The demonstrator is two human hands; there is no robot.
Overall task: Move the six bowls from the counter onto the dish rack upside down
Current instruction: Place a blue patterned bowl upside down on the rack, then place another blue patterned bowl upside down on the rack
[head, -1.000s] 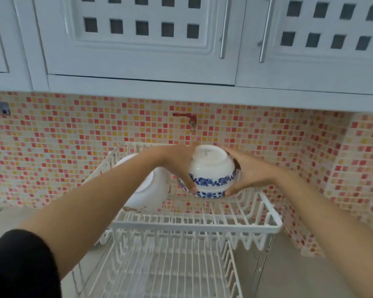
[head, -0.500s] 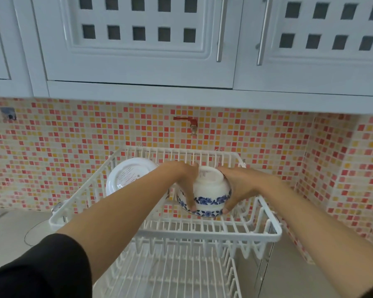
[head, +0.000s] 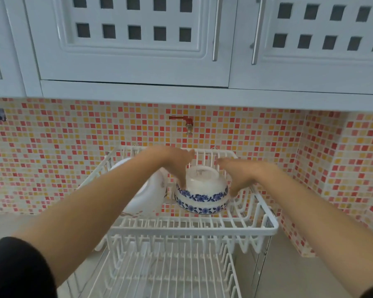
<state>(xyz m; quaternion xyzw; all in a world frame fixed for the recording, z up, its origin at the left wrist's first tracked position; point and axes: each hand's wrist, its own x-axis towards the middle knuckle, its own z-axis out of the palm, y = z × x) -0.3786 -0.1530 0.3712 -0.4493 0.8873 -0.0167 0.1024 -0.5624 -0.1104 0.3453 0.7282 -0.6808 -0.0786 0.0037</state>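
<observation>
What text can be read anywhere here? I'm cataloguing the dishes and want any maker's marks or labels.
Bowl base: a small dark printed mark, too blurred to read.
White dish beside it: no print visible.
Rack, cabinets, tiles: no text.
Nothing legible in this view.

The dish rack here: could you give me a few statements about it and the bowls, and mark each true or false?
1. The blue-patterned bowl sits upside down on the dish rack's upper tier. True.
2. The lower tier holds three bowls. False: no bowls show on it.
3. The left hand and right hand flank the bowl with fingers spread. True.
4. The white bowl lies right of the patterned one. False: it is to its left.
5. The cabinet doors above stand open. False: they are closed.
</observation>
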